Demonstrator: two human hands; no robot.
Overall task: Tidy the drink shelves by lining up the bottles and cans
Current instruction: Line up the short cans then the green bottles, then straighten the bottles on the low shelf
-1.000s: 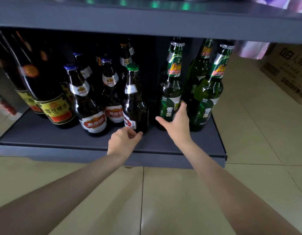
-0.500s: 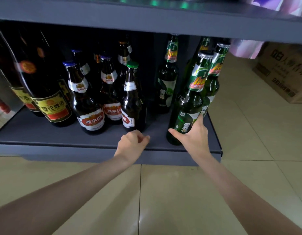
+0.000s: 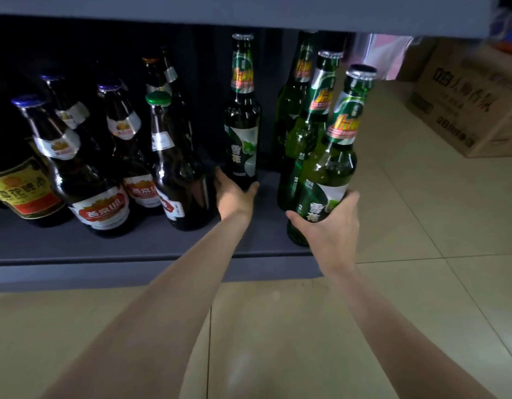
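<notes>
R hand (image 3: 328, 223) grips front green bottle (image 3: 323, 174) low on body | L hand (image 3: 234, 194) cups rear green bottle (image 3: 242, 133) at base | glass: heavy, rigid, slick, breakable; hold w/ full wrap.

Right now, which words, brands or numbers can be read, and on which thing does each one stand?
"雪花啤酒": yellow label, big bottle.
"燕京U8": red label, brown bottle.
"雪花": green bottle in right hand.
"雪花": green bottle at left hand.
Box print: blurred.
Neck labels: unreadable.

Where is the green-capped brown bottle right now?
The green-capped brown bottle stands centre-left on the bottom shelf, between the red-labelled brown bottles and the left hand.
</notes>
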